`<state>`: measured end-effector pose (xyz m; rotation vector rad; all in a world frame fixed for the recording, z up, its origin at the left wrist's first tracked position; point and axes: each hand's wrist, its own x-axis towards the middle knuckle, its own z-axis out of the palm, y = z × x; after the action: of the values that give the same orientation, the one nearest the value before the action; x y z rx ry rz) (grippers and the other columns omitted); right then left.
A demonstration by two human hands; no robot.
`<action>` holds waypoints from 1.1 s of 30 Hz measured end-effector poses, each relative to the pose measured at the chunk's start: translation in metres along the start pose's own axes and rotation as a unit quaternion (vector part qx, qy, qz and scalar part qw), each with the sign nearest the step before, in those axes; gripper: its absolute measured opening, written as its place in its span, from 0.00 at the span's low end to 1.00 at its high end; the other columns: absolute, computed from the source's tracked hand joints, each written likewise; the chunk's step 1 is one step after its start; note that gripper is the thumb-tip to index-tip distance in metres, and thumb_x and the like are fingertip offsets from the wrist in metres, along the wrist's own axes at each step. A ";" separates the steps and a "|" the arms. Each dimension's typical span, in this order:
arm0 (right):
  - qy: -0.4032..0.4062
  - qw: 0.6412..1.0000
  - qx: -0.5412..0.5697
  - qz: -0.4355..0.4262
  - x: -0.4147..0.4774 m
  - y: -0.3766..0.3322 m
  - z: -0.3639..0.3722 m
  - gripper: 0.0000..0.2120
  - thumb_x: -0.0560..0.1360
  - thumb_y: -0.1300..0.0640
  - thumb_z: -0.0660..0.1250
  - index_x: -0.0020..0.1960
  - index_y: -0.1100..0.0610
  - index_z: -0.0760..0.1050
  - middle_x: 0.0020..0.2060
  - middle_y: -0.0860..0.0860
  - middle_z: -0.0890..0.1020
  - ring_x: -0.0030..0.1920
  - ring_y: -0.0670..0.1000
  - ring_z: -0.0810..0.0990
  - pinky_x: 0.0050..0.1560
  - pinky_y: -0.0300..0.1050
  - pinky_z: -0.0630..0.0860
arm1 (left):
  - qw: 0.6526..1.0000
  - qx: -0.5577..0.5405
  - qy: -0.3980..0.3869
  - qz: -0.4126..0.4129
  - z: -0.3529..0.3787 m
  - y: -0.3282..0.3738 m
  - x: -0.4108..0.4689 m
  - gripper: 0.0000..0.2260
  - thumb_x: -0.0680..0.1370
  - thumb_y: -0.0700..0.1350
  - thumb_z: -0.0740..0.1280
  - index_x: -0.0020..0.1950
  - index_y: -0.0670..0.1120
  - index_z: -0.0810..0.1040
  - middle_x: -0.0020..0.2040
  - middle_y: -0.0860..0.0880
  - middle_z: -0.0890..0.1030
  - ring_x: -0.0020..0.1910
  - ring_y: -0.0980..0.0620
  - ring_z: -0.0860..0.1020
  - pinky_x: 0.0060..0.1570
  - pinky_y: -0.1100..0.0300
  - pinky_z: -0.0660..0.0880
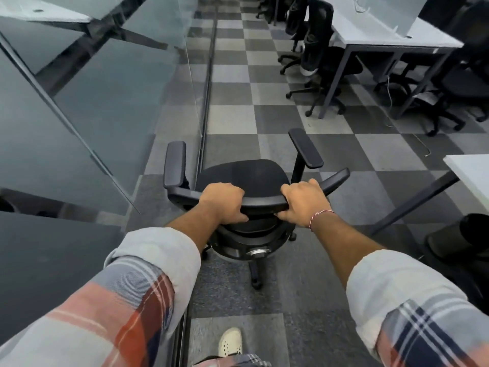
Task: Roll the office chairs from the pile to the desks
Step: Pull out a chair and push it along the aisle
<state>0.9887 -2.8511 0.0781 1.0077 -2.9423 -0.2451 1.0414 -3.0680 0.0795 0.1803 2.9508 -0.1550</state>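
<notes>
A black office chair (pixel 242 176) with a mesh seat and two padded armrests stands right in front of me on the checkered carpet. I look down on it from behind its backrest. My left hand (pixel 223 203) grips the top edge of the backrest on the left. My right hand (pixel 303 201) grips the same edge on the right, a red-and-white thread around its wrist. The chair's wheeled base shows below the seat. White desks (pixel 375 27) stand at the far right with black chairs tucked under them.
A glass partition wall (pixel 105 102) runs along the left, close beside the chair's left armrest. A white desk corner (pixel 471 176) with a slanted dark leg juts in at mid right, another black chair (pixel 460 242) below it. The carpeted aisle stretches ahead. My white shoe (pixel 230 341) shows below.
</notes>
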 end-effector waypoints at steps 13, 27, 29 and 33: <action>-0.015 0.999 -0.012 0.038 -0.087 0.011 0.005 0.19 0.69 0.38 0.66 0.42 0.52 0.66 0.34 0.47 0.73 0.38 0.52 0.73 0.48 0.50 0.66 | 0.995 -0.011 0.061 0.084 0.006 0.061 -0.040 0.14 0.71 0.60 0.67 0.46 0.53 0.69 0.43 0.52 0.81 0.43 0.46 0.80 0.38 0.55 0.70; 0.016 0.990 -0.034 0.135 -0.223 0.006 0.017 0.23 0.67 0.35 0.66 0.39 0.54 0.65 0.32 0.50 0.79 0.34 0.55 0.78 0.41 0.49 0.65 | 0.971 0.025 0.022 0.235 -0.006 0.133 -0.065 0.14 0.71 0.61 0.66 0.48 0.54 0.75 0.43 0.54 0.80 0.44 0.48 0.79 0.37 0.56 0.68; 0.014 0.986 -0.036 0.164 -0.241 0.010 0.019 0.24 0.66 0.34 0.68 0.39 0.53 0.63 0.32 0.50 0.79 0.34 0.55 0.79 0.40 0.49 0.66 | 0.965 0.029 0.021 0.258 -0.007 0.149 -0.063 0.15 0.71 0.61 0.66 0.51 0.54 0.77 0.44 0.54 0.80 0.43 0.49 0.79 0.37 0.56 0.67; -0.007 0.974 -0.034 0.225 -0.275 0.012 0.017 0.24 0.67 0.35 0.68 0.40 0.53 0.63 0.33 0.50 0.79 0.36 0.55 0.79 0.42 0.49 0.65 | 0.948 0.032 0.034 0.314 -0.009 0.180 -0.056 0.14 0.71 0.61 0.66 0.49 0.55 0.77 0.42 0.54 0.80 0.43 0.49 0.79 0.36 0.56 0.68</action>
<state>1.1972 -2.6712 0.0717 0.3114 -3.0429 -0.3339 1.1182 -2.8956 0.0822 1.1279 2.7850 -0.1526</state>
